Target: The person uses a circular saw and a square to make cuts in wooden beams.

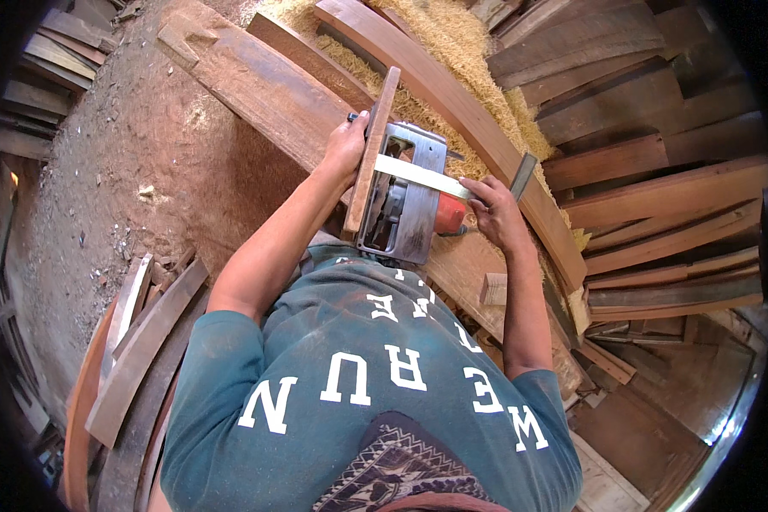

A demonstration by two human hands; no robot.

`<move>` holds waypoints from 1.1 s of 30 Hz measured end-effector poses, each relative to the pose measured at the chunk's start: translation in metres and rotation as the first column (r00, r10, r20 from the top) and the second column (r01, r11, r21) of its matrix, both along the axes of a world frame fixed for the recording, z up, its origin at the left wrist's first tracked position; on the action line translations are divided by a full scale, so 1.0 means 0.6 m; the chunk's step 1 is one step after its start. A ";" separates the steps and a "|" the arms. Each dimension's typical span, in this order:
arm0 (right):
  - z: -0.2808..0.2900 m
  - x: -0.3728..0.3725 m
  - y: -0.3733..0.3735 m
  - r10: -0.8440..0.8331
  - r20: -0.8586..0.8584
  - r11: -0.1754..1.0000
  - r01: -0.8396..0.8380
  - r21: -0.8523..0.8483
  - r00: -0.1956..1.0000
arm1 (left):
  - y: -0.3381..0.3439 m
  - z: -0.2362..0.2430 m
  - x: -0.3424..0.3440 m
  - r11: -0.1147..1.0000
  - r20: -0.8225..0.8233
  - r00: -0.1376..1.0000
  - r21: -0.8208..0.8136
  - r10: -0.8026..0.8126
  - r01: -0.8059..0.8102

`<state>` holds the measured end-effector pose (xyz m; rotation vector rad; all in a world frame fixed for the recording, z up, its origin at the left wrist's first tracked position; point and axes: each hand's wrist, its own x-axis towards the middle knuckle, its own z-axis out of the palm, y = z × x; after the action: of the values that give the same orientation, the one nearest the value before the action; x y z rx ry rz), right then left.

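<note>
A power tool with a flat metal base plate [416, 196] and a red body [450, 215] is tipped up against my front; it looks like a circular saw. Along the plate's left edge runs a narrow wooden strip [372, 158]. My left hand [346, 147] is closed around the strip's left side, by a small black knob. In my right hand [497, 213] is a try square, its pale blade [422, 177] laid across the plate up to the strip. The square's dark stock [524, 175] sticks out beyond my fingers, which hide the corner.
Beneath the tool lies a broad wooden plank [264, 94]. Beyond it, a curved timber [452, 111] rests among yellow shavings [452, 34]. Boards are stacked at right [666, 196], and more curved pieces [149, 358] lean at lower left. A small wood block [493, 288] sits near my right forearm.
</note>
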<state>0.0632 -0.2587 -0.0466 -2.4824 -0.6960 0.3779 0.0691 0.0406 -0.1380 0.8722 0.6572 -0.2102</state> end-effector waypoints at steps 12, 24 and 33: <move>-0.014 -0.009 -0.007 -0.025 0.026 1.000 0.025 0.009 0.999 | 0.001 -0.015 0.004 1.000 0.004 1.000 -0.007 -0.003 0.003; -0.129 -0.110 -0.126 -0.834 -0.041 0.544 0.832 0.104 0.550 | 0.025 -0.048 0.009 0.988 0.031 0.990 0.069 -0.138 0.135; -0.357 -0.292 -0.210 -0.940 0.078 0.313 0.931 -0.188 0.332 | 0.006 0.010 0.014 0.969 0.004 0.984 0.176 -0.178 0.175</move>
<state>-0.1119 -0.3847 -0.2607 -2.5476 0.9510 0.0203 0.0773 0.0440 -0.1320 1.1026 0.5858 -0.3070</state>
